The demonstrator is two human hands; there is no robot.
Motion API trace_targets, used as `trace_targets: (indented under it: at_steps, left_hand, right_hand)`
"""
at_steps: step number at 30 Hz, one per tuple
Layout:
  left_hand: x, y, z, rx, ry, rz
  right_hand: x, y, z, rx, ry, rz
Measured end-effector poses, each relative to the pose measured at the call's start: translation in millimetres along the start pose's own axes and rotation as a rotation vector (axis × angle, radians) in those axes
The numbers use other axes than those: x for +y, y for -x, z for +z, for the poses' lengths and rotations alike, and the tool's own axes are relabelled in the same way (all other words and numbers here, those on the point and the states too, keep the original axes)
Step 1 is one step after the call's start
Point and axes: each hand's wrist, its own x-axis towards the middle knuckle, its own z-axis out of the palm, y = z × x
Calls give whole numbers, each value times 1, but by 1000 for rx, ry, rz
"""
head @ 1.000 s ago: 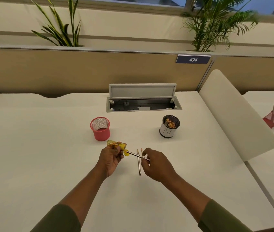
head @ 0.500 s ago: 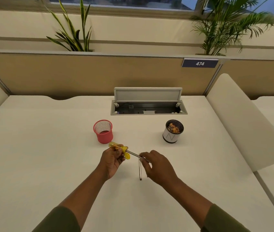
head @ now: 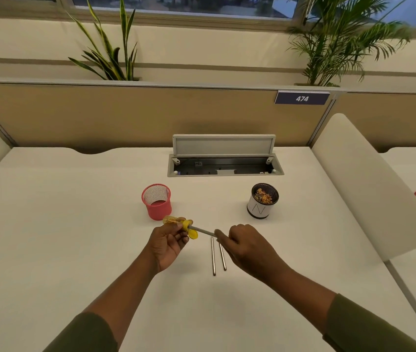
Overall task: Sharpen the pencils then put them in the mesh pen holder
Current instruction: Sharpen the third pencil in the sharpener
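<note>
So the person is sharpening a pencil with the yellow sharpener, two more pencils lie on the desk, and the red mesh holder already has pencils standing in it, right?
Not quite. The head view shows the red mesh holder with no pencils standing in it. The rest holds: the left hand grips the yellow sharpener, the right hand holds a pencil in it, and two more pencils lie on the desk.

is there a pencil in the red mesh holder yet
No, the red mesh holder looks empty; two pencils lie on the desk.
</note>
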Motion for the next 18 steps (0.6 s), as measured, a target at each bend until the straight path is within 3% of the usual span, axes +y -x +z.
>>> trace_targets:
  at_steps: [8,12,15,18]
  left_hand:
    - [7,-5,2,-24,-89,53]
    - [10,-7,10,1,-121,74]
    - [10,-7,13,14,-108,84]
    - [8,-8,13,21,-85,98]
  right_hand:
    - [-7,-7,-4,59,76,-111]
    - [-17,-6,-4,63,89,-76]
    - [-31,-9,-3,50,-94,131]
    - [-45,-22,-5,8,-577,613]
